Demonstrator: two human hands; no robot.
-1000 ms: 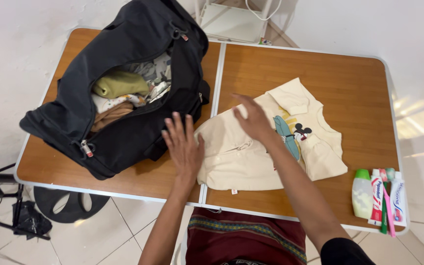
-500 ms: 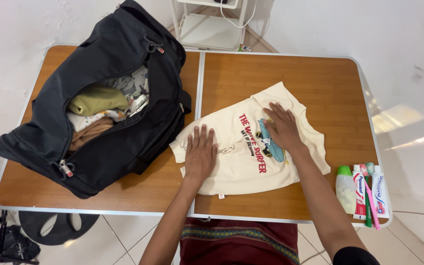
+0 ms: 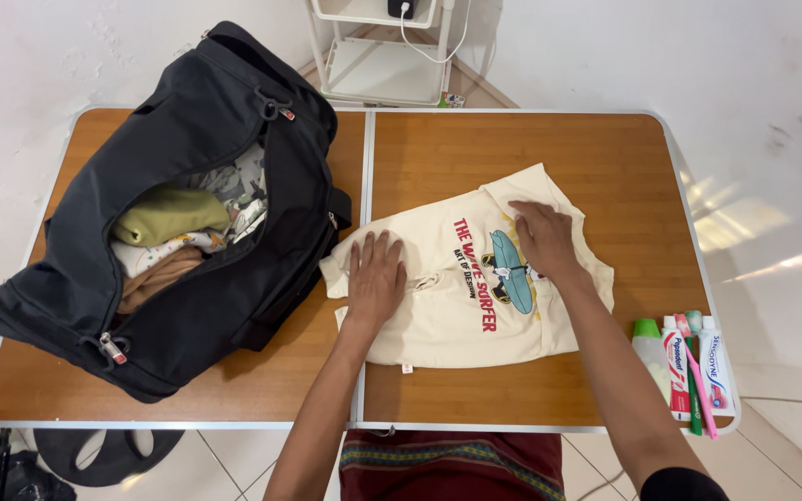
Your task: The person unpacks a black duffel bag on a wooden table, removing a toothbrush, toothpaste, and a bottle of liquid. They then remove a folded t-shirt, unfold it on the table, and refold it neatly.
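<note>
A cream shirt with a red and blue print lies partly folded on the wooden folding table. My left hand rests flat on the shirt's left part, fingers spread. My right hand presses flat on the print near the shirt's upper right. Neither hand grips anything. To the left stands an open black duffel bag with folded clothes inside, an olive one on top.
At the table's right front corner lie a green-capped white bottle, toothpaste tubes and toothbrushes. A white shelf unit stands behind the table. A dark patterned cloth shows below the table's front edge.
The shirt's sleeve side has been folded over, so the printed front now shows. Both hands came down flat on the shirt. The camera view has shifted a little.
</note>
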